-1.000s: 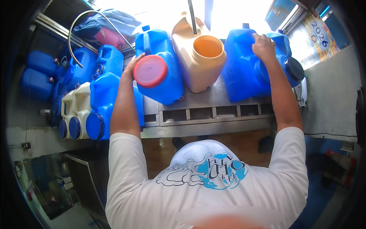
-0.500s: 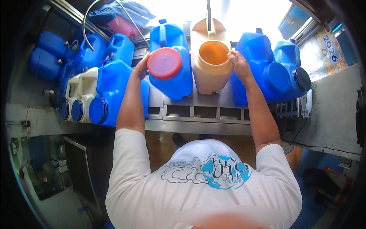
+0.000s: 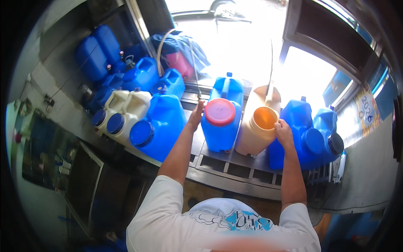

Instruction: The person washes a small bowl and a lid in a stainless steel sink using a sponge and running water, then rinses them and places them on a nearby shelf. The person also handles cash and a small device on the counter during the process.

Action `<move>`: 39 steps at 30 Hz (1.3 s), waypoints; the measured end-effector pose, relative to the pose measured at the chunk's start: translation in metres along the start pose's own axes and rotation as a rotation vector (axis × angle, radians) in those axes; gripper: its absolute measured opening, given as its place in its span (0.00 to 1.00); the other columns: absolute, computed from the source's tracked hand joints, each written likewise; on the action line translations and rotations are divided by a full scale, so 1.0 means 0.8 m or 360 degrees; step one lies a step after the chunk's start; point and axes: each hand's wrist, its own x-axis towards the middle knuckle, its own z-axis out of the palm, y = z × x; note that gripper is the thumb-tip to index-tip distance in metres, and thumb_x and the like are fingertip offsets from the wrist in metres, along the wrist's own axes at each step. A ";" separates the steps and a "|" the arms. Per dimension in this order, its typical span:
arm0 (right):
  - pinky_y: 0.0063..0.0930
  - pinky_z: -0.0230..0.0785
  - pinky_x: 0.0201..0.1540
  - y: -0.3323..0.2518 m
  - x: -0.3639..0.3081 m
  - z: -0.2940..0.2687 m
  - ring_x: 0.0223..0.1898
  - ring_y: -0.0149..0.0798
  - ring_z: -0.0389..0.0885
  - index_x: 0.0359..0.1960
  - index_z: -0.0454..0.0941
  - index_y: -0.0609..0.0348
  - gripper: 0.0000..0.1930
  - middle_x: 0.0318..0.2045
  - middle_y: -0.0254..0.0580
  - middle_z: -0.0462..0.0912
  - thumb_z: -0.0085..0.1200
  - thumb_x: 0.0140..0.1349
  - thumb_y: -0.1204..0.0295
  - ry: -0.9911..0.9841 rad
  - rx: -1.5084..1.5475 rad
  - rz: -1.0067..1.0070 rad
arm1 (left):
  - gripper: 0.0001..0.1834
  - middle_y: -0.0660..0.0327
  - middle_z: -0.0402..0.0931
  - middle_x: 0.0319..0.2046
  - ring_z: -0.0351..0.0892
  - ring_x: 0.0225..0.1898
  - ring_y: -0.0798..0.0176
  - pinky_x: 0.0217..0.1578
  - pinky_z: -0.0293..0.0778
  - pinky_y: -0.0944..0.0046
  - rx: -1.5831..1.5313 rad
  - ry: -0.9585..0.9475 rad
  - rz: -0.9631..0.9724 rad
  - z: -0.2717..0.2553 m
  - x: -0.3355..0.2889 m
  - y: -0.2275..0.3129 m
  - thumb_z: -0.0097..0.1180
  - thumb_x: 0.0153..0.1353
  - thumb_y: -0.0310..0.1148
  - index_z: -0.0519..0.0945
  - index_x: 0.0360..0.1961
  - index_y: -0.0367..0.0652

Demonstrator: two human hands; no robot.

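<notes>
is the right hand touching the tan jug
Touching: the head view shows the right hand resting on the rim of the tan jug at its open mouth.

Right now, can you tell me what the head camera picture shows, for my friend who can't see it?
A person in a white T-shirt touches two big plastic jugs on a metal counter: the left hand on a blue jug with a red lid, the right hand at the open mouth of a tan jug. More blue and white jugs stand around them.
</notes>
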 end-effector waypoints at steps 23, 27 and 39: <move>0.38 0.74 0.45 -0.374 -0.487 0.451 0.42 0.49 0.81 0.45 0.79 0.60 0.15 0.40 0.48 0.81 0.60 0.57 0.68 -0.1689 0.0068 -0.1545 | 0.33 0.50 0.76 0.55 0.78 0.53 0.56 0.53 0.74 0.60 0.0401 0.1433 -0.0940 -0.405 -0.942 -0.202 0.64 0.58 0.46 0.73 0.59 0.38; 0.40 0.72 0.49 -0.476 -0.528 0.541 0.46 0.53 0.78 0.44 0.79 0.60 0.15 0.41 0.49 0.80 0.60 0.57 0.68 -0.1809 0.0085 -0.1904 | 0.31 0.50 0.77 0.53 0.77 0.54 0.57 0.54 0.73 0.61 0.0214 0.1893 -0.0907 -0.415 -1.026 -0.208 0.66 0.57 0.43 0.74 0.58 0.37; 0.44 0.61 0.63 -0.682 -0.541 0.851 0.61 0.57 0.68 0.54 0.74 0.59 0.25 0.57 0.58 0.72 0.61 0.55 0.64 -0.1112 0.0181 -0.2125 | 0.20 0.53 0.81 0.46 0.80 0.47 0.60 0.50 0.74 0.62 0.0504 0.2405 -0.0820 -0.487 -1.079 -0.206 0.64 0.58 0.31 0.79 0.51 0.37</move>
